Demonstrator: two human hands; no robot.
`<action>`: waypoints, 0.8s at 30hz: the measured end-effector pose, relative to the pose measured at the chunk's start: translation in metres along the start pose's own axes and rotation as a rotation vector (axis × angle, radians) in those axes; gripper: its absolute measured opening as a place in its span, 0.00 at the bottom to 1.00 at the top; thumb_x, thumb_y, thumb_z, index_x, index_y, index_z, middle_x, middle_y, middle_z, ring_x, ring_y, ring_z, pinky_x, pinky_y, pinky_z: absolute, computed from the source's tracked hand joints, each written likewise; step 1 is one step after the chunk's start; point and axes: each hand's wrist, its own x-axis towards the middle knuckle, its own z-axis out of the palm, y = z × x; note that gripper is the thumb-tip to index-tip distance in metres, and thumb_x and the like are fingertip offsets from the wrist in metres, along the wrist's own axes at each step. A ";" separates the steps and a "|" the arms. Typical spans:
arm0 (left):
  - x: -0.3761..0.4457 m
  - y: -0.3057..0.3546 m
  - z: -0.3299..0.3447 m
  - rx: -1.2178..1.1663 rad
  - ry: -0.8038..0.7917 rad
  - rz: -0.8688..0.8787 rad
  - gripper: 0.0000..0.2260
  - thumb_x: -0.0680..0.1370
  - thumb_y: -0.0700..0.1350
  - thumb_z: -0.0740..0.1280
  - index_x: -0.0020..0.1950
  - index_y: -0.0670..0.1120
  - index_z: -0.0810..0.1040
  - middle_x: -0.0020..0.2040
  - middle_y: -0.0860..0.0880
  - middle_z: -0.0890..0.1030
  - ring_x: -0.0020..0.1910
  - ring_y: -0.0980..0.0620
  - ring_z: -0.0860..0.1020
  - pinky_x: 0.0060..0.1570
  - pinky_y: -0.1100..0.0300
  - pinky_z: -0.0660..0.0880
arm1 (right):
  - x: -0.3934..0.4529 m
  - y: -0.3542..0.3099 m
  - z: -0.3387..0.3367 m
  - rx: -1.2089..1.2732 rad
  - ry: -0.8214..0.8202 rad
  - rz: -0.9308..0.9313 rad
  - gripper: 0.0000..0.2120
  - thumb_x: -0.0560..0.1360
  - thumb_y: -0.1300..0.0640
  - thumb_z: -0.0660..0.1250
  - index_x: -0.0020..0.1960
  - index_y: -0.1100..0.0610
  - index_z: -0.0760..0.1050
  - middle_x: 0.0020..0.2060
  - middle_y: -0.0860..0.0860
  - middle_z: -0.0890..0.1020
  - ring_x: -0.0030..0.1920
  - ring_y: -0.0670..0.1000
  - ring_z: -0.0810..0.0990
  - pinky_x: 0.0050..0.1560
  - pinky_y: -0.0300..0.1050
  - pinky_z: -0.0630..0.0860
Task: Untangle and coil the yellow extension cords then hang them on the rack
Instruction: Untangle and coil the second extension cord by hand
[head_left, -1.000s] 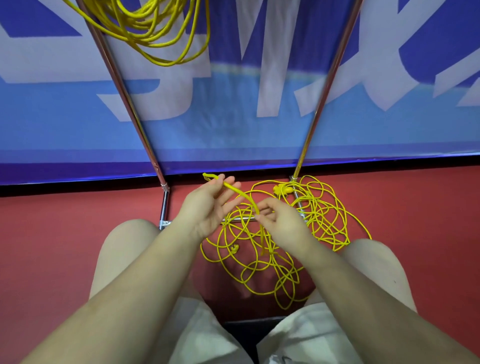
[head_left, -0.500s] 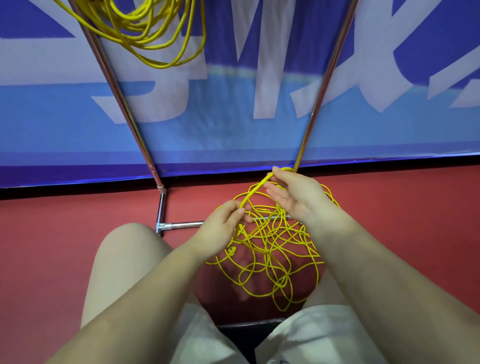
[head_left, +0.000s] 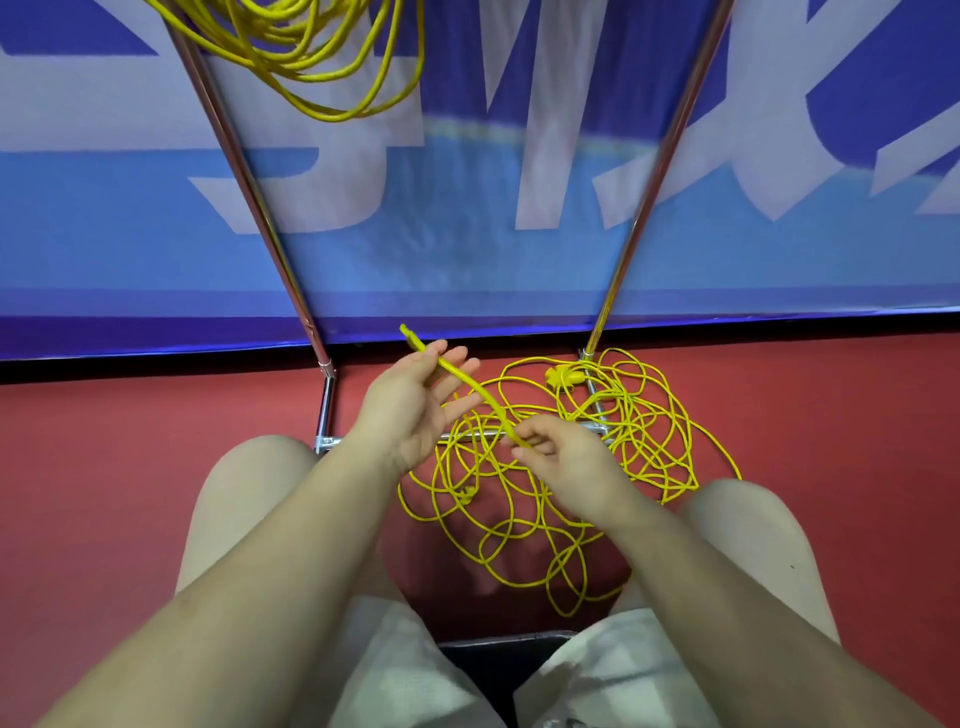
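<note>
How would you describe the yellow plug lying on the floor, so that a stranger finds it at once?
Start at the right slanted metal pole of the rack and follow it down to the red floor. Beside its foot, at the far edge of the tangled yellow cord, lies the yellow plug. It is a thick lump; everything around it is thin cord.

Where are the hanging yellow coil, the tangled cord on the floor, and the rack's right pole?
hanging coil (head_left: 332, 78), head view, on its lower loops.
tangled cord (head_left: 524, 535), head view, on strands lying between the knees.
right pole (head_left: 654, 171), head view, on the middle of the shaft.
</note>
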 end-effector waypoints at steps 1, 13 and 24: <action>0.001 0.001 -0.001 -0.046 -0.006 -0.005 0.09 0.83 0.42 0.54 0.53 0.45 0.73 0.49 0.47 0.80 0.48 0.50 0.80 0.39 0.52 0.78 | 0.002 -0.004 -0.001 0.069 0.016 -0.008 0.07 0.74 0.66 0.67 0.50 0.58 0.77 0.40 0.45 0.79 0.35 0.32 0.77 0.41 0.24 0.70; -0.011 -0.047 -0.009 0.602 -0.262 -0.007 0.12 0.83 0.45 0.53 0.54 0.46 0.75 0.49 0.48 0.81 0.48 0.53 0.78 0.49 0.65 0.71 | 0.035 -0.057 -0.034 1.146 0.282 0.392 0.05 0.79 0.62 0.61 0.44 0.56 0.70 0.40 0.51 0.77 0.41 0.50 0.80 0.40 0.45 0.79; -0.006 -0.034 -0.004 0.576 -0.098 0.056 0.09 0.83 0.40 0.54 0.49 0.48 0.73 0.39 0.49 0.78 0.34 0.58 0.80 0.37 0.61 0.77 | 0.028 -0.038 -0.028 0.590 0.003 0.349 0.17 0.78 0.57 0.62 0.67 0.55 0.68 0.57 0.53 0.77 0.54 0.52 0.76 0.47 0.43 0.75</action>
